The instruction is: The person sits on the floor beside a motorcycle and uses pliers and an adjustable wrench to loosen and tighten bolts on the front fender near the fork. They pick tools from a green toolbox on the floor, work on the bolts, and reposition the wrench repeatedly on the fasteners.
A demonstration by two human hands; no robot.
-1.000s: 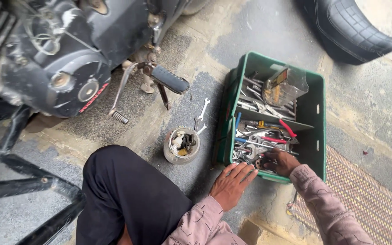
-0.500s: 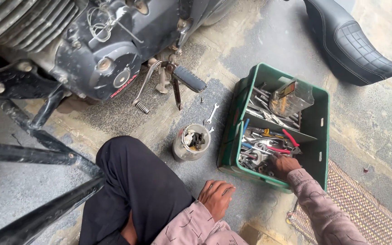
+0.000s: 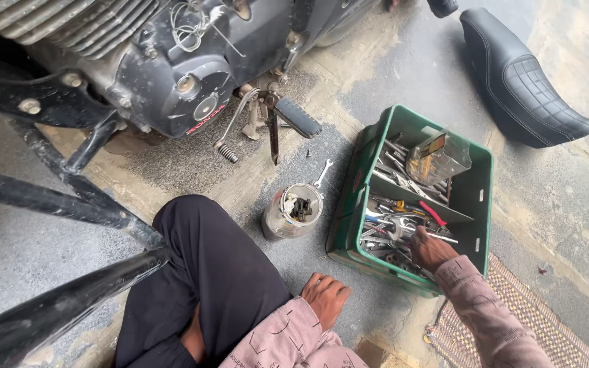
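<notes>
fingers (image 3: 323,286) of the left hand (image 3: 326,298) rest spread on the concrete floor (image 3: 294,266). right hand (image 3: 432,250) digs among wrenches (image 3: 393,228) in the green crate (image 3: 478,204), grip unclear. beyond: parts jar (image 3: 292,211), loose spanner (image 3: 322,172), motorcycle engine (image 3: 172,75).

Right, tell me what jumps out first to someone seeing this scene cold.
The green crate full of metal tools at right draws the eye first, with the right hand reaching into its near end. Above left looms the dark motorcycle engine, with a small jar of parts on the floor between the two. The left hand rests flat on the floor below the jar.
</notes>
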